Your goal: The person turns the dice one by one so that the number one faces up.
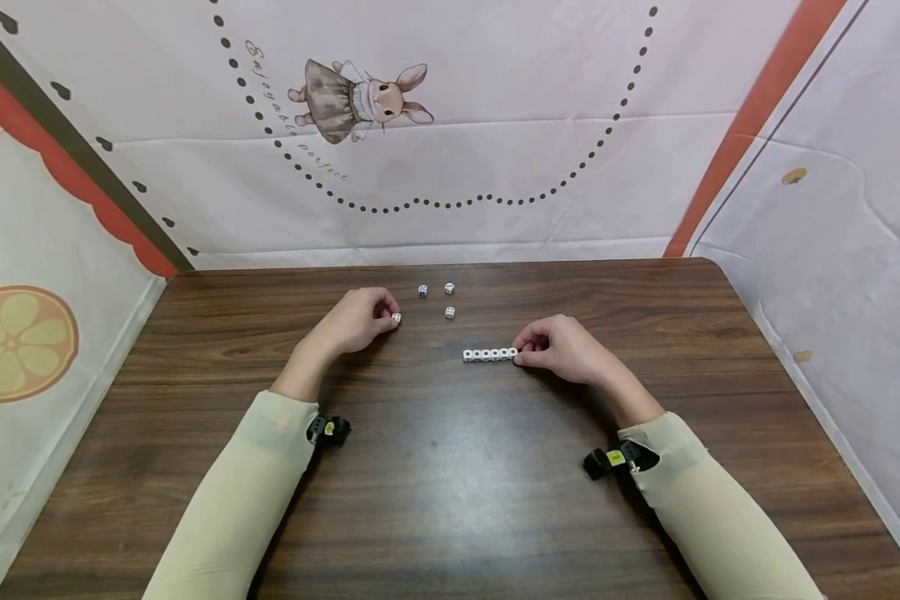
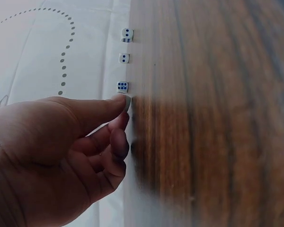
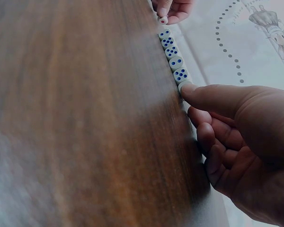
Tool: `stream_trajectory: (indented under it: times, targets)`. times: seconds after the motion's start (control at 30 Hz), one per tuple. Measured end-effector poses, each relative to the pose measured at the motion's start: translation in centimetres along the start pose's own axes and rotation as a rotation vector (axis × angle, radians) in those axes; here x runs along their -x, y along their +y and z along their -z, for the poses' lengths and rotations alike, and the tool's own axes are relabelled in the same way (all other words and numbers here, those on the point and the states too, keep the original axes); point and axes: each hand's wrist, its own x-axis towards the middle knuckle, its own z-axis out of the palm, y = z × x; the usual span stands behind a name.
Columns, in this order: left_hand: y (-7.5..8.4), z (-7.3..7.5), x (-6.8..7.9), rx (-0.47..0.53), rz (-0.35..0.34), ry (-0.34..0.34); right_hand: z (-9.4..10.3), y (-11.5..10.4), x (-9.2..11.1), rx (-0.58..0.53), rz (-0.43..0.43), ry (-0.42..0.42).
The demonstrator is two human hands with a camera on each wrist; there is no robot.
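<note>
My left hand [image 1: 356, 321] pinches a white die [image 1: 396, 317] between thumb and fingertips, low over the table. In the left wrist view the thumb mostly covers that die. Right of centre, several white dice stand in a straight touching row [image 1: 487, 355]. The thumb and fingers of my right hand [image 1: 562, 348] pinch the die [image 3: 182, 87] at the row's right end. Blue pips show on the row's sides in the right wrist view. Three loose dice lie beyond the hands: one at the back left [image 1: 422, 291], one at the back right [image 1: 449, 288], another nearer [image 1: 450, 312].
The brown wood-grain table [image 1: 435, 500] runs back to a pale printed cloth wall [image 1: 495, 167] with a rabbit picture. Similar cloth walls rise at both sides. Black wrist straps [image 1: 621, 457] sit over the pale green sleeves [image 1: 236, 492].
</note>
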Motion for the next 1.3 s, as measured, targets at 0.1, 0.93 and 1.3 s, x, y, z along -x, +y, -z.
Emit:
stream_trajectory:
  times: [0.1, 0.93, 1.3]
  targets:
    - [0.0, 0.1, 0.1, -0.01, 0.001, -0.008, 0.0, 0.0, 0.0, 0.002, -0.004, 0.001]
    - [0.9, -0.3, -0.2, -0.05, 0.062, 0.001, 0.0, -0.3, 0.0, -0.004, -0.004, -0.004]
    - [1.1, -0.1, 0.0, -0.06, 0.027, -0.011, 0.0, -0.3, 0.1, 0.0, -0.002, -0.001]
